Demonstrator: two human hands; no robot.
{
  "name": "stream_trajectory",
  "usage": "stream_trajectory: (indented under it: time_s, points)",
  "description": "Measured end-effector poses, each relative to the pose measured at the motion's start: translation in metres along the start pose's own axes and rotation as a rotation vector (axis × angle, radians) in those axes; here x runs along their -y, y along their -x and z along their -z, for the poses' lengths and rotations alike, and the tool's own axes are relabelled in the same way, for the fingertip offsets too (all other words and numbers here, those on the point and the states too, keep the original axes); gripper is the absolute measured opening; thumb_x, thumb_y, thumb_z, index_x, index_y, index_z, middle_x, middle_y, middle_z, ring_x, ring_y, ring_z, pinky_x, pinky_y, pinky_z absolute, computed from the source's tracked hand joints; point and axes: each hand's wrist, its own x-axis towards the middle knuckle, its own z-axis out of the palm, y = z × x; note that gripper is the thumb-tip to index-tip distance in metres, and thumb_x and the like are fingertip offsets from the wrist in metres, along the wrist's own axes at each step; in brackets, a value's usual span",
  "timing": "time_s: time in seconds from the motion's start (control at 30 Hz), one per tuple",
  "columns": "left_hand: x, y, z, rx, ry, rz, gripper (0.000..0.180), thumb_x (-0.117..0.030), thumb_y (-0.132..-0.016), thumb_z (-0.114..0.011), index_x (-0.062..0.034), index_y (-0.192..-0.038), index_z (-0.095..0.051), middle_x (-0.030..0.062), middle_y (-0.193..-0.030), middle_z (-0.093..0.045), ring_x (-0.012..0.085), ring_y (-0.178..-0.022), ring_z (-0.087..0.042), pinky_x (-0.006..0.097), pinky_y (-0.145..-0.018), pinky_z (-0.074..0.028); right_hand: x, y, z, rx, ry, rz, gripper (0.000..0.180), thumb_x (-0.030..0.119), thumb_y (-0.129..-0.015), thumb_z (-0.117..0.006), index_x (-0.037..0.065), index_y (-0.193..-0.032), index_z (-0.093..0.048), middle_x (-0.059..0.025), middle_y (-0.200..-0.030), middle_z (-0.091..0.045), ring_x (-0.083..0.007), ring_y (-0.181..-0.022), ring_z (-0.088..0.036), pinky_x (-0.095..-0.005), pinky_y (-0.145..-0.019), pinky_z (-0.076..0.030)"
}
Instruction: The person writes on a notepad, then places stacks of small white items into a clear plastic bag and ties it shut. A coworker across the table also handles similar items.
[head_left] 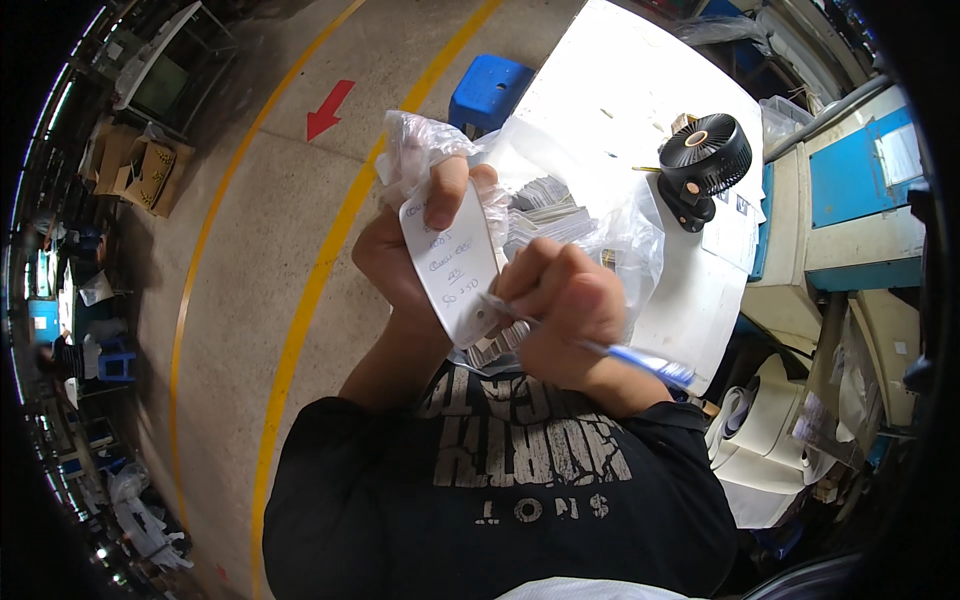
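Note:
My left hand [385, 250] is closed on a white card [450, 240] with rounded corners and handwriting on it, the thumb lying across its upper part. Bunched plastic of a clear bag [420, 140] sticks out above that same hand. My right hand [570, 310] is wrapped round a pen [650, 366] with a blue and white end, which is smeared by motion. The pen's tip is close to the card's lower edge; whether it touches, I cannot tell. Behind the hands, the bag holds several flat greyish pieces [545, 215], partly hidden by my right hand.
A white table [620, 90] stretches away on the right, bearing a black fan [705, 155] and a pencil-like stick. Beside it stands a blue stool [490, 90]. Yellow lines and a red arrow [330, 112] mark the floor, and an opened cardboard box [148, 175] stands far left.

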Motion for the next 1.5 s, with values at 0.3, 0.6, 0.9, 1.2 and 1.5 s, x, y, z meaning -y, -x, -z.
stream_trajectory:
  time_s: [0.3,0.6,0.9,1.2,1.5]
  points:
    - [-0.009,0.001,0.009,0.075,-0.41,-0.184,0.018,-0.017,-0.095,-0.032,-0.0054,-0.102,-0.044,0.0032,-0.078,-0.043,0.0102,-0.065,-0.039,0.024,-0.06,-0.036,0.018,-0.02,0.045,0.357,-0.088,-0.397,0.041,0.031,-0.109,-0.04,-0.005,-0.108,-0.06,-0.0119,-0.097,-0.063,-0.0187,-0.094,-0.06,-0.0343,-0.088,-0.047]
    - [-0.022,-0.005,-0.022,0.001,-0.875,-0.061,0.034,-0.013,-0.084,-0.034,-0.0025,-0.115,-0.042,0.0105,-0.083,-0.053,0.0122,-0.066,-0.047,0.024,-0.059,-0.04,0.016,-0.017,0.035,0.417,-0.309,-0.557,0.028,0.011,-0.102,-0.062,-0.001,-0.122,-0.047,-0.0073,-0.097,-0.06,-0.0136,-0.097,-0.059,-0.028,-0.086,-0.046]
    - [-0.066,-0.02,-0.042,0.017,-0.537,0.022,0.038,-0.008,-0.092,-0.052,0.0204,-0.116,-0.059,0.0312,-0.118,-0.065,0.0175,-0.077,-0.066,0.026,-0.063,-0.055,0.016,-0.027,0.079,0.184,0.259,-0.285,0.02,0.0,-0.094,-0.066,0.001,-0.114,-0.062,-0.0067,-0.081,-0.066,-0.0091,-0.067,-0.06,-0.0253,-0.059,-0.046]
    - [-0.12,-0.047,-0.017,-0.022,-0.758,-0.035,0.041,-0.011,-0.095,-0.047,0.0221,-0.116,-0.058,0.0237,-0.098,-0.067,0.0085,-0.058,-0.057,0.023,-0.056,-0.055,0.016,-0.025,0.035,0.736,0.716,-0.079,0.02,0.011,-0.09,-0.07,0.004,-0.108,-0.069,-0.0129,-0.087,-0.071,-0.0273,-0.07,-0.071,-0.0395,-0.059,-0.053]
    - [-0.125,-0.069,-0.01,0.08,-0.866,-0.067,0.048,-0.017,-0.094,-0.044,0.0231,-0.119,-0.057,0.0271,-0.097,-0.066,0.0051,-0.057,-0.052,0.022,-0.055,-0.053,0.0,-0.018,0.004,1.036,0.85,-0.119,0.025,0.013,-0.094,-0.063,0.003,-0.116,-0.067,-0.0128,-0.097,-0.066,-0.0301,-0.079,-0.069,-0.0411,-0.066,-0.054]
